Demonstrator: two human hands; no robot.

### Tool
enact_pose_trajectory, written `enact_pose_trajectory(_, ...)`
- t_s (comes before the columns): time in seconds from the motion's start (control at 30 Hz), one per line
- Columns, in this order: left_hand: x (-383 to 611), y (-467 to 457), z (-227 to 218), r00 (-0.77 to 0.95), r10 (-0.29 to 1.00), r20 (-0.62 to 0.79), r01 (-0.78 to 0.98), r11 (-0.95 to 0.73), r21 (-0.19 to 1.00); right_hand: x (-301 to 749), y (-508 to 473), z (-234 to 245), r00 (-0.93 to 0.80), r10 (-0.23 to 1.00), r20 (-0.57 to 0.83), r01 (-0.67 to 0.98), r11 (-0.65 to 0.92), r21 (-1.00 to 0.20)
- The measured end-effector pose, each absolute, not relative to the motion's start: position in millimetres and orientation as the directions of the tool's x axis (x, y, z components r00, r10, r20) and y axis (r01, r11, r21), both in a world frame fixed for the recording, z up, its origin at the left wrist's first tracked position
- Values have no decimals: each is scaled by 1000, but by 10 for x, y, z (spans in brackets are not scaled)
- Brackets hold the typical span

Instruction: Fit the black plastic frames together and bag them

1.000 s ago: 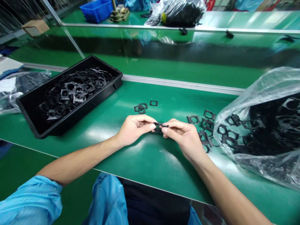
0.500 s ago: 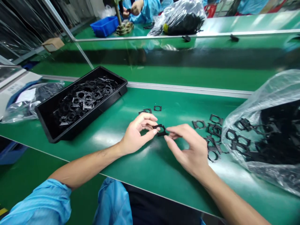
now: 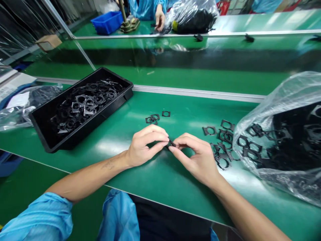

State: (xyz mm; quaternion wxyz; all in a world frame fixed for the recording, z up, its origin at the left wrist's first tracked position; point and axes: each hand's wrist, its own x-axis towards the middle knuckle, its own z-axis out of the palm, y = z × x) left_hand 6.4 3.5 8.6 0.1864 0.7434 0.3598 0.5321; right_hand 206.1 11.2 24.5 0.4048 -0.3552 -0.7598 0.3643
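My left hand (image 3: 144,144) and my right hand (image 3: 198,159) meet over the green table (image 3: 155,174), fingertips pinched together on one small black plastic frame part (image 3: 172,144), mostly hidden between the fingers. Several similar black frame parts (image 3: 223,140) lie loose on the table just right of my right hand. Three more of them (image 3: 155,117) sit just beyond my left hand. A black tray (image 3: 45,140) holding many such parts stands to the left.
A clear plastic bag (image 3: 283,110) full of black parts lies at the right. Another bag (image 3: 22,103) lies at the far left. An aluminium rail (image 3: 195,92) borders the conveyor behind. Across it, another person's hand (image 3: 159,20), a blue bin (image 3: 107,21) and a bag.
Half a second ago my right hand was open beside the part held in my left fingers; now both hands pinch it together. The view shifted slightly.
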Motion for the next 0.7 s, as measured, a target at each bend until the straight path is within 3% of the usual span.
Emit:
enact_pose_trajectory(0.27,73,31,91,167,786,595,308,-615,726,2071,111,177,-454,797,399,244,542,-804)
enact_pose_trajectory(0.4,62,74,48,129,881,456,139,-471,871,2082,116,190,-480,750,455,241,611,-754)
enact_pose_trajectory(0.5,36,125,26,206,925,318,-20,-321,947,2092,130,190,-499,721,480,246,649,-720)
enact_pose_trajectory(0.6,19,152,33,282,931,230,-72,-218,973,2099,135,180,-503,714,487,260,663,-702)
enact_pose_trajectory(0.7,24,142,48,259,935,244,-83,-231,970,2096,126,182,-481,727,489,270,654,-707)
